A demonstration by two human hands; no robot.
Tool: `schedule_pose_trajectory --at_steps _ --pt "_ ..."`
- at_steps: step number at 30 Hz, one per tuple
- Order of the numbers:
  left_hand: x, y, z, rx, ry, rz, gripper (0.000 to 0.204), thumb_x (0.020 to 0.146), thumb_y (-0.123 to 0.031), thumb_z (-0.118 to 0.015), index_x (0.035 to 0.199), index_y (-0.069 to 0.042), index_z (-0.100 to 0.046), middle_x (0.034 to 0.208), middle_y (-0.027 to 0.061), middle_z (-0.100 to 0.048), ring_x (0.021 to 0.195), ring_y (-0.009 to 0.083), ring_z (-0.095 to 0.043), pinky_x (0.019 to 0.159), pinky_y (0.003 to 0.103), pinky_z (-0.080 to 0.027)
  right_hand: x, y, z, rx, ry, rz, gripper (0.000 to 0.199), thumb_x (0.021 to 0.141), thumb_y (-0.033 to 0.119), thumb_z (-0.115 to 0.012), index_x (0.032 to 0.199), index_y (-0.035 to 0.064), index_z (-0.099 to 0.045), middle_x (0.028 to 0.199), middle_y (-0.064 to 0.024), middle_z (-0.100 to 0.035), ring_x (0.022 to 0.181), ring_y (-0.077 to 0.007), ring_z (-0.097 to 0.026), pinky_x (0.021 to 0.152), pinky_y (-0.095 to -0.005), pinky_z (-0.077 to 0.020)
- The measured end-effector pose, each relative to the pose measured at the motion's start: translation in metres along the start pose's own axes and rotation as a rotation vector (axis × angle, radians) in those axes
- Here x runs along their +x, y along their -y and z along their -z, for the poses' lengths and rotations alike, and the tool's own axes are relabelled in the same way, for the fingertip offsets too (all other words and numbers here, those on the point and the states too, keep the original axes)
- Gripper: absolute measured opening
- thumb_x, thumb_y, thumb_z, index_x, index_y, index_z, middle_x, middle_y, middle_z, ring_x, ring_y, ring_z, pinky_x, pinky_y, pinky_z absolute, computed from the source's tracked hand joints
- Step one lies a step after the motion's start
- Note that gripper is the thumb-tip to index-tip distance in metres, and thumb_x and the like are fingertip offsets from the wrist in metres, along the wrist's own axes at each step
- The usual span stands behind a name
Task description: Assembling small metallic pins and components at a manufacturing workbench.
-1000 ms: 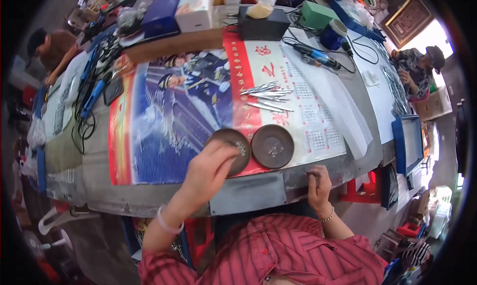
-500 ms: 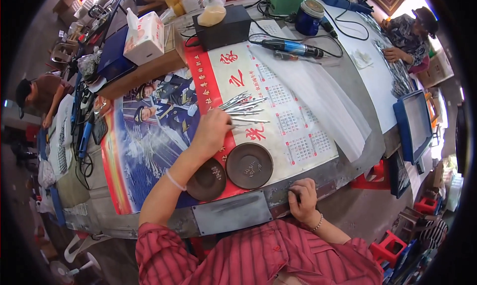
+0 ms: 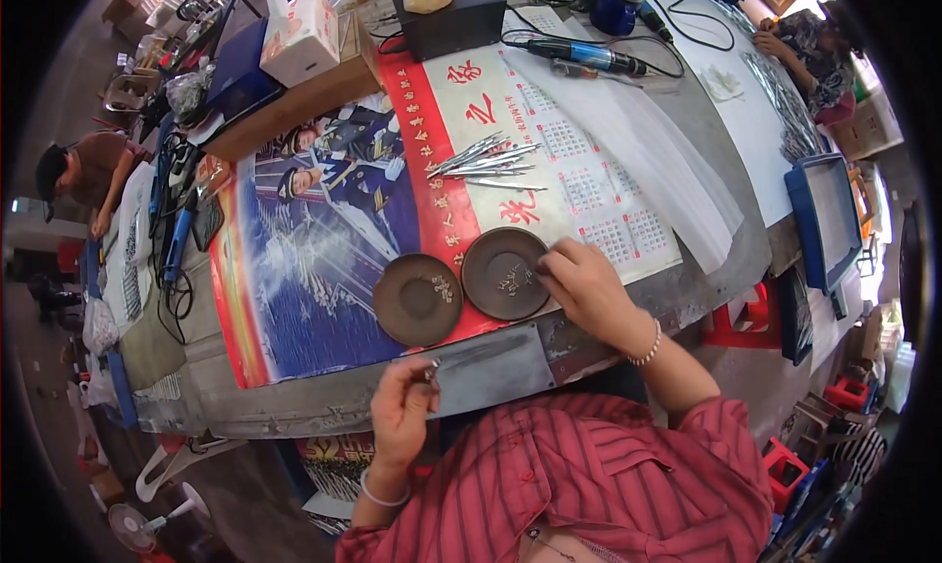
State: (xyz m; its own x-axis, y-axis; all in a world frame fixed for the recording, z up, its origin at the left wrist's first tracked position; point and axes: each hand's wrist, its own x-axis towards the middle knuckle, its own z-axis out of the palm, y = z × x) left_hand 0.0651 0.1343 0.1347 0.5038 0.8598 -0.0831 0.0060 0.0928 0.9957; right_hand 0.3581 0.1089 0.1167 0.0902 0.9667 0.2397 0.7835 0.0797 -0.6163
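Note:
My left hand point(image 3: 400, 411) is at the table's front edge, left of a grey metal plate point(image 3: 491, 369). Its thumb and fingers pinch a small shiny metal piece point(image 3: 433, 367), mostly hidden by the fingers. At the right rim of the right brown dish point(image 3: 505, 303), my right hand point(image 3: 594, 286) has its fingers drawn together; whatever is between them is hidden. Tiny silvery bits point(image 3: 512, 281) lie in that dish. The left brown dish point(image 3: 402, 323) holds more small bits point(image 3: 442, 288). Beyond the dishes, a loose bundle of slim silver metal strips point(image 3: 486, 158) rests on the poster.
A printed poster point(image 3: 324, 318) covers the table under the dishes. A blue handheld tool with a cord point(image 3: 579, 55), a black box point(image 3: 451, 24) and a tissue box point(image 3: 301, 43) stand farther back. People work at left point(image 3: 98, 176) and far right point(image 3: 800, 58).
My left hand has drawn back from the metal strips to the table's front edge, pinching a small metal piece. My right hand has moved up from the edge to the right dish.

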Motion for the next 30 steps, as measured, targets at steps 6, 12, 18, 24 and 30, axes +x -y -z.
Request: schedule_pose_trajectory --at_steps 6,12,18,24,30 --pt "-0.029 0.006 -0.015 -0.184 -0.004 0.098 0.017 0.098 -0.009 -0.049 0.113 0.001 -0.048 0.088 0.0058 -0.057 0.071 0.0099 -0.056 0.065 0.021 -0.047 0.037 -0.009 -0.014 -0.454 0.297 0.338 0.008 0.078 0.014 -0.060 0.079 0.0068 -0.056 0.084 -0.0080 -0.057 0.081 -0.0244 -0.058 0.077 -0.0354 -0.0422" --pt "-0.035 0.009 -0.023 -0.210 0.017 0.055 0.017 0.098 -0.008 -0.049 0.112 0.001 -0.048 0.090 0.0065 -0.057 0.068 0.0093 -0.056 0.062 0.022 -0.047 0.060 -0.004 -0.024 -0.547 0.510 0.419 0.010 0.076 0.014 -0.060 0.079 0.0060 -0.055 0.081 -0.0088 -0.057 0.081 -0.0237 -0.060 0.076 -0.0354 -0.0442" --pt "-0.029 0.006 -0.022 -0.193 0.043 0.042 0.020 0.097 -0.008 -0.049 0.116 0.001 -0.048 0.088 0.0060 -0.056 0.063 0.0072 -0.052 0.058 0.019 -0.043 0.059 -0.009 -0.013 -0.347 0.463 0.415 0.011 0.076 0.013 -0.060 0.079 0.0037 -0.054 0.077 -0.0118 -0.058 0.076 -0.0268 -0.062 0.068 -0.0396 -0.0461" --pt "-0.021 0.015 -0.026 -0.294 0.069 0.069 0.019 0.098 -0.010 -0.050 0.115 -0.001 -0.047 0.089 0.0066 -0.057 0.062 0.0072 -0.050 0.055 0.019 -0.041 0.033 0.003 -0.003 0.431 0.136 -0.158 0.015 0.077 0.005 -0.063 0.081 -0.0020 -0.051 0.068 -0.0094 -0.057 0.061 -0.0153 -0.056 0.058 -0.0279 -0.0464" --pt "-0.011 0.010 -0.037 -0.288 0.083 0.088 0.018 0.098 -0.010 -0.050 0.113 0.000 -0.049 0.091 0.0061 -0.059 0.068 0.0070 -0.056 0.058 0.019 -0.045 0.029 -0.001 -0.011 0.613 0.122 -0.315 0.010 0.081 0.002 -0.064 0.086 -0.0010 -0.056 0.078 -0.0016 -0.060 0.074 -0.0076 -0.056 0.070 -0.0237 -0.0479"
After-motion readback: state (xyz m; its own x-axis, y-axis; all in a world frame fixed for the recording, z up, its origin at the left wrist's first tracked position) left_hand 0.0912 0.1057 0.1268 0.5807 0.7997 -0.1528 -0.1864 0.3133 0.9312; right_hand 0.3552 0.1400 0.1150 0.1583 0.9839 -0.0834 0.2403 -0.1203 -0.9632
